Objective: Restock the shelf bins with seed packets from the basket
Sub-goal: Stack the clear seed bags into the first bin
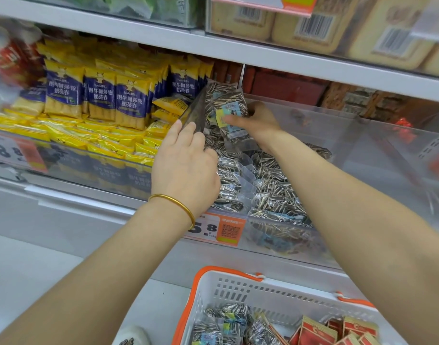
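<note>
A clear shelf bin (350, 150) holds several clear packets of striped sunflower seeds (268, 185). My right hand (258, 120) grips one seed packet (230, 113) with a blue and yellow label, upright against the bin's left divider (196, 113). My left hand (186, 165) rests at that divider with its fingers down among the packets at the bin's left side; what they hold is hidden. Below, a white basket with an orange rim (238, 292) holds more seed packets (223, 324) and red packets (337, 329).
The bin to the left holds yellow and blue snack bags (101, 95). Behind the seed bin stand red and brown boxes (300, 88). An upper shelf (263, 51) overhangs the bins. An orange price tag (223, 230) hangs on the bin's front.
</note>
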Motion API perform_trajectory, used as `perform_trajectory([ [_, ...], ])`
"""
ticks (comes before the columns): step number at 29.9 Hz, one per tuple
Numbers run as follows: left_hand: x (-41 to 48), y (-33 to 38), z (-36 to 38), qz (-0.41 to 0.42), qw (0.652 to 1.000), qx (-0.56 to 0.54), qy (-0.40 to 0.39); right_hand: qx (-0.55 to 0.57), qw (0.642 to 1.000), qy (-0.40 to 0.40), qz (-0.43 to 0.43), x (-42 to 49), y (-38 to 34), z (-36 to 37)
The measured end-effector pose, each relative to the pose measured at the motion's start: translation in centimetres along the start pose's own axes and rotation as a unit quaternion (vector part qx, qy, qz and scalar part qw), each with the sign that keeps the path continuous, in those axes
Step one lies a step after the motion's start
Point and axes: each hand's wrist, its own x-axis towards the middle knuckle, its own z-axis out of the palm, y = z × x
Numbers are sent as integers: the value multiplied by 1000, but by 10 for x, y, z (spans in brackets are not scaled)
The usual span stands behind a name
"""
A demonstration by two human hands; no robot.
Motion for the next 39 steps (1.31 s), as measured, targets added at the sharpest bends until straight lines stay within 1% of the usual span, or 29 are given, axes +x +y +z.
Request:
perform_trajectory([
  [3,0,0,1,0,1000,-4,-5,81,996,21,9,-5,0,-7],
  [6,0,0,0,0,1000,-10,0,110,993,46,14,-8,-4,-11],
  [8,0,0,0,0,1000,-12,1,113,993,40,5,-9,-5,-9],
  [10,0,0,0,2,1000,-11,2,97,995,38,-7,-13,-6,-5],
  [15,0,-1,1,1,1000,-4,3,65,993,92,-33,-14,-8,2],
  [20,0,0,0,2,1000,0,0,12,999,31,-24,-16,-3,8],
  [23,0,1,0,0,1000,-5,0,-10,999,36,-2,-15,-5,9],
  [26,0,0,1,1,1000,-9,1,-8,999,39,12,-15,-6,10],
  [29,1,0,1,-1,1000,-12,4,-30,999,27,4,-16,-12,16],
  [32,1,0,2,-7,1000,-14,0,-92,996,6,-15,-16,-23,21],
  [34,2,0,2,-3,1000,-15,-6,-123,992,10,-17,-15,-26,21],
  [37,2,1,3,0,1000,-14,-12,-116,993,32,-5,-14,-24,19],
  [39,2,1,3,0,1000,-11,-13,-123,992,31,-2,-14,-23,22],
])
